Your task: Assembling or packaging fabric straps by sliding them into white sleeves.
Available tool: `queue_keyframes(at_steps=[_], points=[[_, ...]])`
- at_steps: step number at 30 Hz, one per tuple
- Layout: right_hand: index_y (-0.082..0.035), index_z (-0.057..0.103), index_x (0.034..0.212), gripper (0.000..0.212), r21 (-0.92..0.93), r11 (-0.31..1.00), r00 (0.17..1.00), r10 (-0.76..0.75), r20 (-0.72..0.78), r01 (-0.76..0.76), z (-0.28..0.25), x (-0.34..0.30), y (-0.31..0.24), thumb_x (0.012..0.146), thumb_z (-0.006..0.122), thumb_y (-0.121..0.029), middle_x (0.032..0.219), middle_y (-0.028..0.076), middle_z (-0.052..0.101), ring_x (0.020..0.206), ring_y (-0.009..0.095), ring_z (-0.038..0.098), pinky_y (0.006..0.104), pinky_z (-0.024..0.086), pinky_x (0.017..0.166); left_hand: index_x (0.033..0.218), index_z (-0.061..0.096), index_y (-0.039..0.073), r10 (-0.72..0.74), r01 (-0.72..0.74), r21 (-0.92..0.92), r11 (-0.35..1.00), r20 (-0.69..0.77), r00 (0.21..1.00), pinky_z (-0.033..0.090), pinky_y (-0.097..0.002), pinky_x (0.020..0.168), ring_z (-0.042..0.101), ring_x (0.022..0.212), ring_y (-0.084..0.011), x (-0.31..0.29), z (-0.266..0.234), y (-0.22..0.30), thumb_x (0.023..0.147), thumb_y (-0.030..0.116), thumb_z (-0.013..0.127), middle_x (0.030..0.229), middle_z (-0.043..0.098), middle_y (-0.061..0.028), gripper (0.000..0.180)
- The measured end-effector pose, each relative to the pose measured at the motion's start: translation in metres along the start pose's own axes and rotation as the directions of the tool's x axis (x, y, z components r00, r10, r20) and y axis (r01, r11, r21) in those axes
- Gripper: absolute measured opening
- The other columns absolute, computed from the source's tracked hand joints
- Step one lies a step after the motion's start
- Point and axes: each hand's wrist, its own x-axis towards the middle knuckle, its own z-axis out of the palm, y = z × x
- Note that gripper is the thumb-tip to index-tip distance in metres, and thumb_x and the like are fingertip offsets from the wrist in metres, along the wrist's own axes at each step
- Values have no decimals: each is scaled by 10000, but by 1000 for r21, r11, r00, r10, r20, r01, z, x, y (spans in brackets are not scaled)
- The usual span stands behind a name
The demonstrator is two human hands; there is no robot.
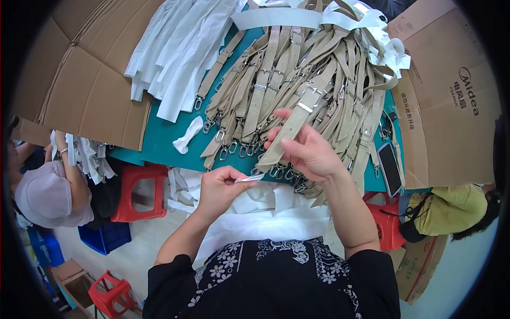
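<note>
My right hand (316,154) is closed on a beige bag strap (291,132), which runs slantwise between thumb and fingers. A silver buckle sits near the strap's upper end. My left hand (226,189) pinches a narrow white strip (249,178) by the strap's lower end, where a metal clasp partly shows. Whether the strip goes through the clasp, I cannot tell. Just beyond my hands lies a large heap of similar straps (265,80) with metal buckles and clasps, its near ends hanging toward the table edge.
Long white strips (180,48) lie at the far left of the green table (164,114), near a crumpled white piece (187,135). A phone (389,169) rests at the right edge. Cardboard panels (441,95) flank the table. Two people sit nearby, left and right, by red stools (139,194).
</note>
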Motion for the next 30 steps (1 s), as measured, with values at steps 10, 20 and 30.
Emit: queue_keyframes(at_steps=[10, 20, 30], points=[[-89, 407, 1087, 283, 75, 997, 998, -34, 51, 30, -1, 0, -17, 945, 302, -311, 914, 147, 609, 785, 252, 638, 342, 542, 667, 687, 560, 13, -71, 71, -21, 997, 13, 997, 388, -159, 499, 518, 594, -28, -6, -2, -15, 673, -4, 718, 656, 596, -8, 159], [-107, 403, 1083, 271, -140, 988, 998, 65, 4, -63, -6, 9, -8, 945, 303, -318, 876, 131, 614, 700, 202, 645, 268, 535, 559, 626, 571, 58, -82, 89, -70, 994, 97, 992, 266, -164, 423, 370, 490, 9, -3, 0, 3, 637, 72, 766, 598, 551, 54, 196], [-106, 425, 1086, 266, -264, 960, 990, 67, -127, -99, -8, 10, -5, 941, 335, -309, 872, 122, 617, 666, 166, 637, 234, 520, 532, 641, 579, 39, -57, 57, 0, 998, 45, 997, 330, -168, 446, 434, 529, 1, -8, 3, 3, 650, 60, 756, 620, 568, 33, 179]])
